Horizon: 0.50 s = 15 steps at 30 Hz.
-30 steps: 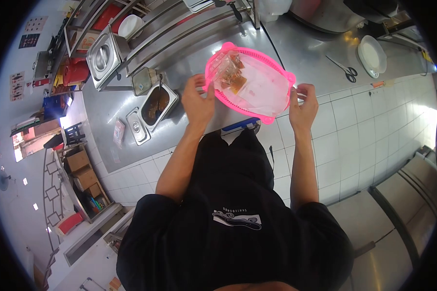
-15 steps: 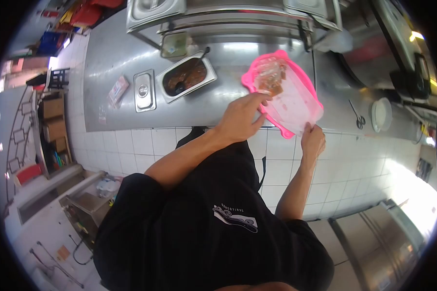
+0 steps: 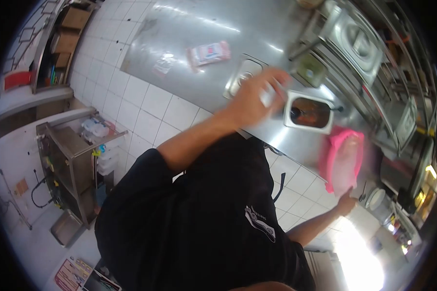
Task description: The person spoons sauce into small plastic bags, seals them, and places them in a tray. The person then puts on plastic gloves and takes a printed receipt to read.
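1. One left hand (image 3: 258, 99), blurred, hung beside one steel lid (image 3: 238, 80); its grip was unclear.
2. One right hand (image 3: 345, 204) pinched one pale sheet (image 3: 344, 175) in one pink basket (image 3: 328, 157), near one steel pan (image 3: 288, 114).

Packets and boxes around a steel kitchen.
A pink-and-white packet (image 3: 210, 53) lies beside a smaller clear packet (image 3: 165, 63) on the steel counter (image 3: 175, 29); scissors (image 3: 362, 197) lie near a white bowl (image 3: 375, 199), and cardboard boxes (image 3: 65, 42) sit on shelves near a red cushion (image 3: 17, 79).
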Tool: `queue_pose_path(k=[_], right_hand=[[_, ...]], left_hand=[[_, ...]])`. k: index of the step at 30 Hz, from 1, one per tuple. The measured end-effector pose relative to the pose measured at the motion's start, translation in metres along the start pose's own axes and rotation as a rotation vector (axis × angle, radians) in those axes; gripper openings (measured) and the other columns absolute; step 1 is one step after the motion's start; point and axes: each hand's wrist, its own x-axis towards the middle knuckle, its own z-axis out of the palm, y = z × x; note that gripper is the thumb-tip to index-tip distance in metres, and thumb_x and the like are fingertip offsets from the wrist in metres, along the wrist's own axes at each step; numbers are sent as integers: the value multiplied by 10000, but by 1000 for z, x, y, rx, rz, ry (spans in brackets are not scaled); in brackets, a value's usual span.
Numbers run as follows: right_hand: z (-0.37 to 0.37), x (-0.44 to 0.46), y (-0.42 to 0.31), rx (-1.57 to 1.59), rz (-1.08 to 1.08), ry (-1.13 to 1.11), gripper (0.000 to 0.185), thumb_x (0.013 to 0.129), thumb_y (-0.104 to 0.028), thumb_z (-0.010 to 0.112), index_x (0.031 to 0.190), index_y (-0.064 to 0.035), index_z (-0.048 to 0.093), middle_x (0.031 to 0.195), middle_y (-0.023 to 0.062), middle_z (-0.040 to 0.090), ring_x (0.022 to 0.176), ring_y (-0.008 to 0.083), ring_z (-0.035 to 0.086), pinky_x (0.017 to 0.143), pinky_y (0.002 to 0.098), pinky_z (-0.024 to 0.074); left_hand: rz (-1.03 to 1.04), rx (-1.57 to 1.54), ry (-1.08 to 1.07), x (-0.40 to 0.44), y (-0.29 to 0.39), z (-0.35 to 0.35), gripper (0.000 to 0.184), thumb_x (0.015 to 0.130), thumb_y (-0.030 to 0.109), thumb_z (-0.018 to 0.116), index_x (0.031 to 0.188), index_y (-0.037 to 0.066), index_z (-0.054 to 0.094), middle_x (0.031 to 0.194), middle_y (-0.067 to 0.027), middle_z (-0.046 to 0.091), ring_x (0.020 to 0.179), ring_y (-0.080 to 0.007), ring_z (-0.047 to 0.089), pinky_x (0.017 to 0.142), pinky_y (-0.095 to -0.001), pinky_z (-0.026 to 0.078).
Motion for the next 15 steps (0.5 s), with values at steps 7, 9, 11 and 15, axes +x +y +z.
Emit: queue_pose_path(k=[7, 9, 11, 15], right_hand=[[-129, -86, -105, 331, -259, 240, 562, 955, -549, 591, 1158, -26, 608, 1044, 155, 695, 955, 350, 686, 792, 454, 537], [-152, -113, -142, 554, -476, 246, 411, 973, -405, 636, 1132, -26, 620, 1015, 155, 688, 935, 317, 679, 772, 414, 530], [-176, -154, -188, 665, -560, 188, 323, 976, -310, 652, 1111, -17, 631, 1011, 153, 686, 912, 297, 675, 778, 395, 530], [-213, -262, -267, 917, -902, -40, 248, 975, -211, 652, 1137, -22, 643, 1004, 114, 692, 898, 212, 669, 751, 331, 524]], left_hand=[[-325, 1046, 548, -35, -157, -228, 398, 832, 164, 762, 1171, 12, 618, 1091, -186, 637, 1072, -364, 601, 911, -462, 483], [-553, 1087, 485, -48, -162, -240, 399, 826, 179, 770, 1151, 6, 617, 1059, -188, 640, 1087, -379, 591, 913, -479, 477], [-618, 846, 397, -59, -175, -250, 347, 827, 173, 773, 1107, 27, 629, 1014, -165, 656, 1080, -373, 585, 912, -481, 473], [-486, 901, 309, -60, -168, -255, 256, 847, 144, 756, 1046, 46, 628, 940, -146, 663, 992, -376, 614, 877, -447, 488]])
